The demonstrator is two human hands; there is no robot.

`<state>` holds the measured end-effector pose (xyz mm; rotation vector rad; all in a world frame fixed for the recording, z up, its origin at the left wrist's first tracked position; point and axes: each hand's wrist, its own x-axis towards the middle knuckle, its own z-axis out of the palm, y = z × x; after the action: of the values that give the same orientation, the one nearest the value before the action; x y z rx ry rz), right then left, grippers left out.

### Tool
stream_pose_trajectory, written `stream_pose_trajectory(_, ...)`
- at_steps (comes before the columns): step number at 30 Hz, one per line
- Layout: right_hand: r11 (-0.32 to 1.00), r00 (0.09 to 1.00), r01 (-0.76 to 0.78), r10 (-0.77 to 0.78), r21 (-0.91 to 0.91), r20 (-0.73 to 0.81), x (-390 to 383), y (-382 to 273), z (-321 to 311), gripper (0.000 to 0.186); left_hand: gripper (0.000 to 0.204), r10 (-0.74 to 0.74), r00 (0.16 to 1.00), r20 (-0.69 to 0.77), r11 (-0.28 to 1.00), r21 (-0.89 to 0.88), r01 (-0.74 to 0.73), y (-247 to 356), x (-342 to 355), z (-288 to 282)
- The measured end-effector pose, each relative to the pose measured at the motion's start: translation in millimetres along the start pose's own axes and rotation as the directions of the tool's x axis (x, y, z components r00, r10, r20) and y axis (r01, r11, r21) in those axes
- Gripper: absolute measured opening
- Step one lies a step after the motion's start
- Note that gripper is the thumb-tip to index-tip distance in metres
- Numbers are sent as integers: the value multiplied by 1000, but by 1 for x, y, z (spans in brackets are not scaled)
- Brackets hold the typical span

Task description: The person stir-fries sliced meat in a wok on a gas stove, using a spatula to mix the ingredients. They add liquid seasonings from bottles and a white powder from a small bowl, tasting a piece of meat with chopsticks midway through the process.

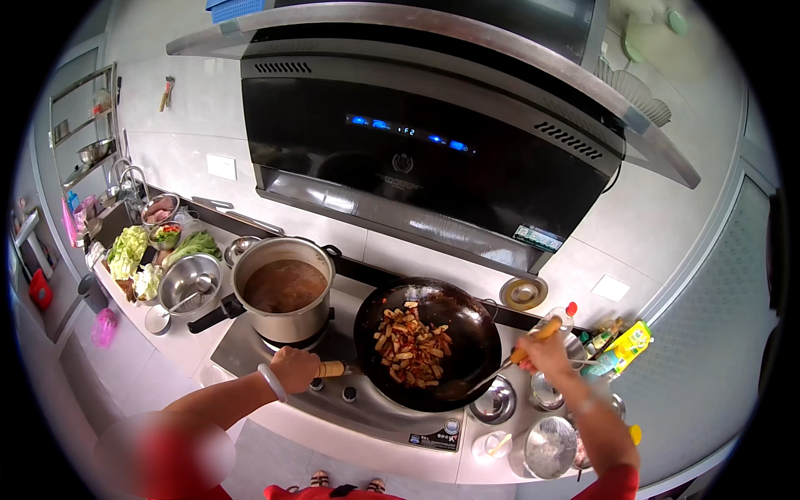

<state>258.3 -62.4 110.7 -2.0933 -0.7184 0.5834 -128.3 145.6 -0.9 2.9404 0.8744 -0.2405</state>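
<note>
My left hand (296, 369) is closed around the wooden handle (332, 368) of a black wok (479, 337) on the right burner. Sliced browned pieces with red bits (412, 346) lie heaped in the wok's middle and left. My right hand (543, 352) grips the wooden grip of a wok spatula (496, 377). Its metal end rests low inside the wok's near right side, beside the food; the blade is hard to make out against the dark metal. Left of the wok, a large metal pot (287, 315) of brown liquid sits on the other burner.
A black range hood (417, 167) hangs over the gas stove (379, 417). Left stand a steel bowl with a ladle (190, 275), cabbage (129, 250) and leafy greens (196, 247). Right are metal bowls (550, 446), a white cup (492, 446), bottles and a yellow-green package (629, 342).
</note>
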Motion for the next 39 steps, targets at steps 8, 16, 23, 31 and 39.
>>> stream_pose_trajectory(8,675,983,84,63,733,-172,4,101,142,22,17,55,997,54,998,-1,-55,-1,2,-2)
stream_pose_trajectory(16,669,670,742,-739,-31,69,1,7,95,12,18,39,994,100,999,6,-40,-3,6,-9)
stream_pose_trajectory(23,906,923,380,-384,-189,16,37,26,-17,12,19,53,995,90,998,18,-55,-9,7,-8)
stream_pose_trajectory(31,842,950,305,-302,444,-80,63,122,94,13,21,75,990,116,996,31,-79,-10,12,-16)
stream_pose_trajectory(39,829,820,559,-552,2,152,7,16,26,10,21,24,994,109,999,45,-29,-9,10,-17)
